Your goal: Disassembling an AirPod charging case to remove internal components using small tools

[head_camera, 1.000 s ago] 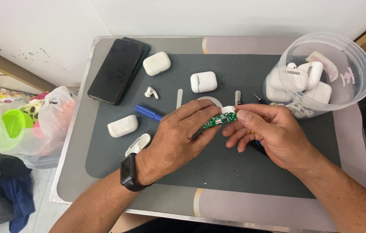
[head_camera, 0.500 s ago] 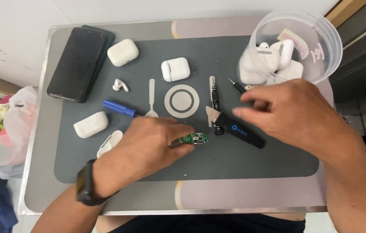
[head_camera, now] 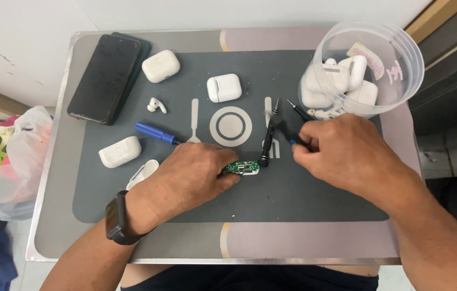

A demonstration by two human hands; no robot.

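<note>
— Since a moment ago the right hand point(head_camera: 347, 153) has dropped from above the black tools onto the grey mat point(head_camera: 304, 199), and the green circuit board point(head_camera: 243, 168) has stayed under the left hand point(head_camera: 185, 180).

— Where is that board exactly?

— Flat on the mat, near its middle, just below the pale ring printed there. The left hand's fingers point(head_camera: 223, 175) are pressed down on its left end, nearly closed over it.

— And the right hand?

— Its fingers are curled tight around a thin tool with a blue tip point(head_camera: 293, 143); only the tip shows. A black screwdriver point(head_camera: 267, 143) lies just left of it, slanted, its end close to the board.

— Any packaging about?

— A round clear plastic tub point(head_camera: 401, 54) stands at the surface's far right corner, full of white earbud cases, with a pale pink label inside. Three more white cases point(head_camera: 224, 87) lie loose on the mat, a dark phone point(head_camera: 107, 78) at far left, a blue-handled tool point(head_camera: 155, 132) beside the left hand.
</note>
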